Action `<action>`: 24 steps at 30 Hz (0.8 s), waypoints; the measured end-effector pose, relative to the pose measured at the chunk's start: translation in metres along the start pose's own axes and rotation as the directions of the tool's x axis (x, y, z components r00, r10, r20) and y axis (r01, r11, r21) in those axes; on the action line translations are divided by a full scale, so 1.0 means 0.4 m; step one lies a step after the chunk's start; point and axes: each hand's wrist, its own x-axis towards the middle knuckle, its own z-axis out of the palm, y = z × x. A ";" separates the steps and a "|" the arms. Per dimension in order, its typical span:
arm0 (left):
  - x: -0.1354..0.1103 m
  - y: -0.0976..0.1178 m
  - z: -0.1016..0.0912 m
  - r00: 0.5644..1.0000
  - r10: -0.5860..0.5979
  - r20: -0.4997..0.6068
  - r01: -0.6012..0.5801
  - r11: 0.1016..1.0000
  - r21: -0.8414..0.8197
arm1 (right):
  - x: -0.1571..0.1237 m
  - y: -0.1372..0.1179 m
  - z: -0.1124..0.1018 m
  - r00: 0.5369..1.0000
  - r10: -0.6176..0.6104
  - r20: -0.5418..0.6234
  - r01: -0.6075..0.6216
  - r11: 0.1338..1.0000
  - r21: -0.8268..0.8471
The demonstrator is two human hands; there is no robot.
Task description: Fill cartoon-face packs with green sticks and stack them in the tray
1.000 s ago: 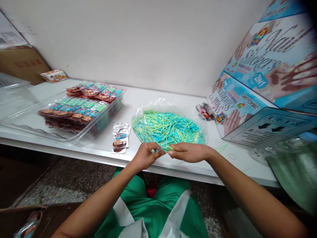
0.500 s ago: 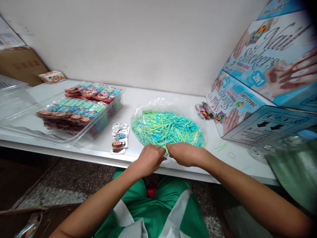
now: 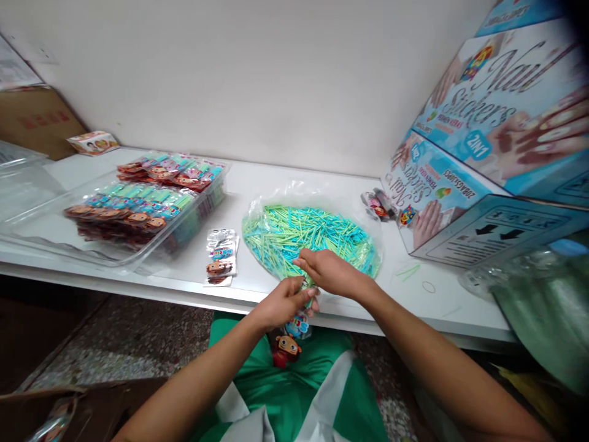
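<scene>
My left hand is closed on the top of a small clear packet printed with a cartoon face. The packet hangs over the table edge above my lap, and some green shows at its upper end. Just above it, my right hand has its fingers together, pointing left, close to my left fingertips. What they hold, if anything, is hidden. Behind both hands lies a clear plastic bag spread open and full of thin green and blue sticks. A small stack of printed packets rests left of the bag.
A clear plastic tray with rows of filled packets stands left. Printed cartons rise on the right, near a clear bottle. Dark small packets, loose green sticks and a rubber band lie near them.
Both hands were together at the table edge. My left hand has turned, and the cartoon packet now shows below it. My right hand has risen slightly over the near side of the sticks.
</scene>
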 end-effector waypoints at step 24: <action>-0.012 -0.029 0.018 0.983 0.048 -0.178 -0.087 0.971 -0.223 | -0.065 0.030 0.075 0.979 0.189 -0.075 -0.074 0.674 0.735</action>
